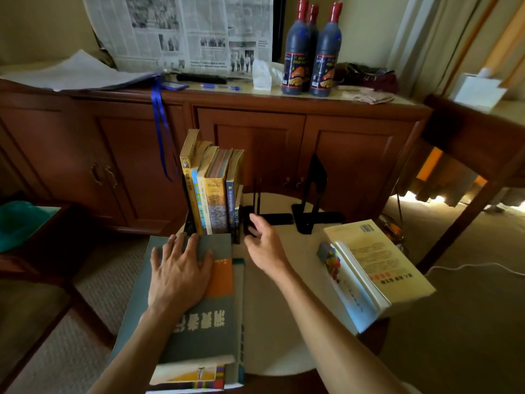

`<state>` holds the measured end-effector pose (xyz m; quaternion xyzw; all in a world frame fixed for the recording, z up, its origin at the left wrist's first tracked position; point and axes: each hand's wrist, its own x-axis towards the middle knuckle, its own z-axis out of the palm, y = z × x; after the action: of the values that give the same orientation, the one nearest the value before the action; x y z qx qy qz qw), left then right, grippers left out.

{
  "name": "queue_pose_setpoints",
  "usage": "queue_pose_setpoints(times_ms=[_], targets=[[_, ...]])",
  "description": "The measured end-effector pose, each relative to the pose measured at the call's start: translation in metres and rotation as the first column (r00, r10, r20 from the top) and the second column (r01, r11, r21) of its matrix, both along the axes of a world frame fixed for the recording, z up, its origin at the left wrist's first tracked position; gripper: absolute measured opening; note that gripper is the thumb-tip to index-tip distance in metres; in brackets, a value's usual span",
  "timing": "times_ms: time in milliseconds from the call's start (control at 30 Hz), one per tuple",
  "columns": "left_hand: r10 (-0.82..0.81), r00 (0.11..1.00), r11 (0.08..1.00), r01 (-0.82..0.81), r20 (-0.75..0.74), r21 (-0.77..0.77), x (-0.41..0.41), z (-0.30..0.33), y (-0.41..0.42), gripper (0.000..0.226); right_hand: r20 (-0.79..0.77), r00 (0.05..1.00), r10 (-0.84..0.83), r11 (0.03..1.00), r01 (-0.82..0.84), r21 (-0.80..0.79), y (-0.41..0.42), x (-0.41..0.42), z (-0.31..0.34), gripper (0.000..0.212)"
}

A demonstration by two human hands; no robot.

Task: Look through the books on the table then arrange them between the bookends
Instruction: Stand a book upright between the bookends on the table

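Several books (212,191) stand upright at the back of the small round table (287,331), against a black bookend on their left. My left hand (179,268) lies flat, fingers spread, on a grey and orange book (199,322) that tops a stack at the front left. My right hand (262,240) hovers with loose fingers at the base of a black bookend (257,211) just right of the standing books. Another black bookend (314,191) stands further right. A thick pale yellow book (377,268) lies flat at the right edge.
A wooden cabinet (255,132) stands right behind the table, holding three dark bottles (312,52), a newspaper (181,29), a pen and papers. A blue ribbon (160,123) hangs down its front. Carpet surrounds the table; a desk leg stands at right.
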<state>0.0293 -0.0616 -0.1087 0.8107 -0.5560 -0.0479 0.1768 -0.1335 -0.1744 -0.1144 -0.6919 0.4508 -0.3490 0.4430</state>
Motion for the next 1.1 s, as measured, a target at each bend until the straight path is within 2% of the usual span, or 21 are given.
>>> queue_pose_setpoints(times_ms=[133,233,267,333,400,433,500,600,667,833,1033,1100], targets=[[0.000,0.999,1.000,-0.001,-0.033,-0.023,0.000,0.002,0.000,0.065,-0.154,0.988,0.029,0.980,-0.059,-0.188,0.021,-0.046,0.023,0.036],[-0.013,0.996,0.995,0.005,-0.086,-0.099,0.001,0.009,0.004,0.058,-0.335,0.931,-0.142,0.951,0.034,-0.308,0.030,-0.094,0.047,0.033],[-0.021,0.991,0.991,0.003,-0.131,-0.137,0.002,0.012,0.007,0.058,-0.439,0.866,-0.238,0.934,0.080,-0.349,0.030,-0.111,0.053,0.040],[-0.049,0.975,0.979,0.003,-0.219,-0.204,0.000,0.020,0.014,0.061,-0.650,0.655,-0.385,0.912,0.161,-0.378,0.035,-0.146,0.062,0.062],[-0.073,0.970,0.976,0.023,-0.230,-0.216,-0.004,0.023,0.017,0.053,-0.811,0.468,-0.351,0.935,0.213,-0.282,0.044,-0.173,0.061,0.067],[-0.078,0.975,0.979,0.036,-0.207,-0.199,-0.007,0.023,0.017,0.044,-0.845,0.443,-0.298,0.948,0.237,-0.210,0.050,-0.183,0.055,0.061],[-0.075,0.984,0.987,0.051,-0.159,-0.152,-0.015,0.021,0.017,0.028,-0.811,0.526,-0.257,0.957,0.254,-0.138,0.062,-0.193,0.043,0.045],[-0.126,0.990,0.990,0.121,-0.068,-0.072,-0.029,0.010,0.019,0.032,-0.722,0.624,-0.300,0.954,0.204,-0.220,0.087,-0.180,0.033,0.031],[-0.164,0.986,0.984,0.160,-0.043,-0.075,-0.032,0.001,0.022,0.039,-0.728,0.623,-0.287,0.957,0.145,-0.253,0.108,-0.158,0.029,0.029],[-0.189,0.981,0.978,0.184,-0.037,-0.102,-0.028,-0.012,0.028,0.048,-0.760,0.627,-0.172,0.982,0.046,-0.184,0.138,-0.099,0.008,0.018],[-0.187,0.982,0.978,0.186,-0.003,-0.095,-0.028,-0.011,0.028,0.053,-0.870,0.492,-0.034,0.990,-0.101,-0.096,0.143,-0.067,-0.007,0.025],[-0.180,0.984,0.978,0.178,-0.009,-0.106,-0.030,-0.012,0.029,0.051,-0.817,0.574,-0.054,0.992,-0.061,-0.109,0.137,-0.074,-0.010,0.023]])
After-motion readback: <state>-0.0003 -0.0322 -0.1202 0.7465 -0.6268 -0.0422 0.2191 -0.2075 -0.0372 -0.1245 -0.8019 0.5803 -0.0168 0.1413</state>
